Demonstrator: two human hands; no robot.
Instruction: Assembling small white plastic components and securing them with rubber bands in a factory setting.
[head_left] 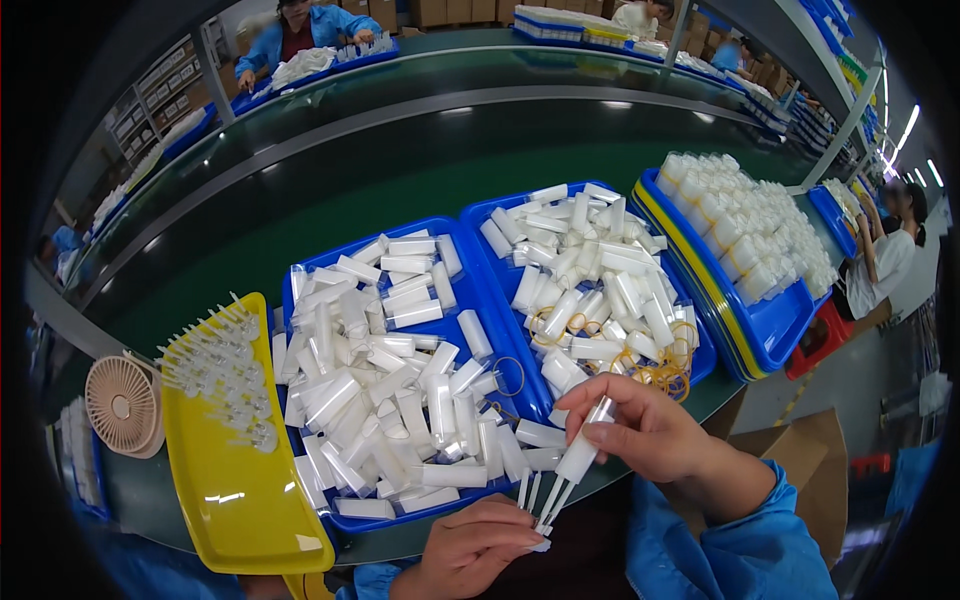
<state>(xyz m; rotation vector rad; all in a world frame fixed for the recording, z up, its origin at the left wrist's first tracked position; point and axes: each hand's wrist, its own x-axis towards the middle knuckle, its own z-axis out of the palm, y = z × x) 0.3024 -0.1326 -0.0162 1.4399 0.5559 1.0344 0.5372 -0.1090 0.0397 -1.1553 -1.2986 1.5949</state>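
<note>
At the near edge of the bench, my left hand (480,548) is closed on the base of a clear plastic piece with several thin white prongs (548,507) pointing up. Just above it, my right hand (650,425) pinches a white sleeve with a clear end (577,457) between thumb and fingers. The sleeve is tilted, and its lower end meets the tops of some of the prongs. Whether any prong is inside it cannot be made out. A blue tray (440,228) heaped with similar white sleeves lies just beyond my hands.
Another blue tray (478,212) holds more sleeves and loose rubber bands (655,375). Left, a yellow tray (250,490) carries clear pronged pieces (225,370), beside a beige fan (122,405). Stacked trays (780,335) at right bear banded bundles. People work across the green conveyor (420,140).
</note>
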